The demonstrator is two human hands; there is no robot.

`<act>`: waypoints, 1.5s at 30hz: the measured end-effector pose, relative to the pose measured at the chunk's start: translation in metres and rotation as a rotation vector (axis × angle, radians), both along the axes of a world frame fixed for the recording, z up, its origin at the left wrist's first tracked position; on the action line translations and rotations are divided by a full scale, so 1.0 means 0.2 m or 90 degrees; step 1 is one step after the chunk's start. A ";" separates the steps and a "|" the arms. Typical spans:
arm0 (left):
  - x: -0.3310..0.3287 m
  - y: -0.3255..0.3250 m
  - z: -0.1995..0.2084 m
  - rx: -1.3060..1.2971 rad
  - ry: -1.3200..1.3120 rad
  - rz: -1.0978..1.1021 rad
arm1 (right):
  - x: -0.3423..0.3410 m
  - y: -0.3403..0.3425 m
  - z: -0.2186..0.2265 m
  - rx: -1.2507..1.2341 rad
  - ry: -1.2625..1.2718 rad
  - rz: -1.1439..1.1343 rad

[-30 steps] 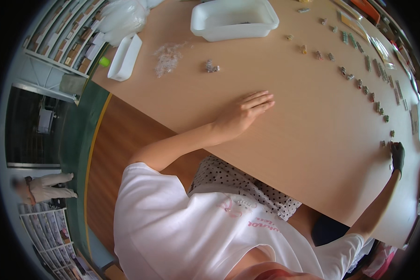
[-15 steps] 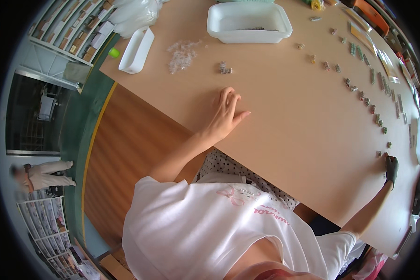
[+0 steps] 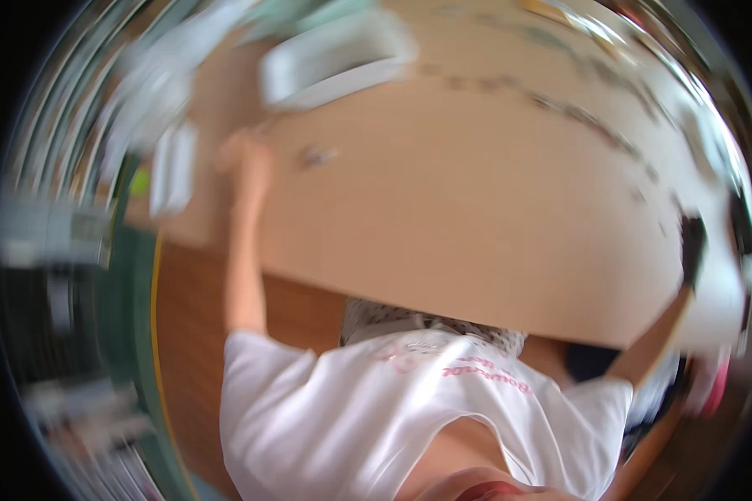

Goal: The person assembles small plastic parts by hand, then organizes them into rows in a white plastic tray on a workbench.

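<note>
Left hand outstretched, seemingly on table.

A: Everything is smeared with heavy motion blur, and the small pieces on the counter are streaks.

B: It's bright and evenly lit, though. Glare whitens the upper right, and the fisheye rim bends and darkens the edges.

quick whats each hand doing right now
left hand: on the table by a small white tray, grip too blurred to tell
right hand: dark-gloved at the table's right edge, cannot tell
</note>
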State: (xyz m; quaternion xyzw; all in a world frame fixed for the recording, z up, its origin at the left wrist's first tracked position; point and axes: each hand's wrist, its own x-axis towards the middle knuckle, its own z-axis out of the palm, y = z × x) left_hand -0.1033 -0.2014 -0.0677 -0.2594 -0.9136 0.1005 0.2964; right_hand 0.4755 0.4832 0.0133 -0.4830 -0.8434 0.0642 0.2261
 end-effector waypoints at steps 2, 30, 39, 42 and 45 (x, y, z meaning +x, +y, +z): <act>-0.11 -0.10 -0.01 -0.074 0.092 -0.028 | -0.11 -0.36 0.13 -0.170 0.287 0.135; 0.49 0.49 0.14 0.195 -0.388 -0.462 | -0.05 -0.11 -0.18 0.052 0.103 0.047; 0.83 0.82 0.14 0.241 -0.437 -0.536 | -0.19 0.48 -0.40 0.031 0.127 -0.021; 0.92 0.92 0.15 0.264 -0.423 -0.570 | -0.22 0.46 -0.41 -0.020 0.154 -0.034; 0.97 0.98 0.16 0.281 -0.410 -0.586 | -0.29 0.42 -0.40 0.000 0.138 -0.027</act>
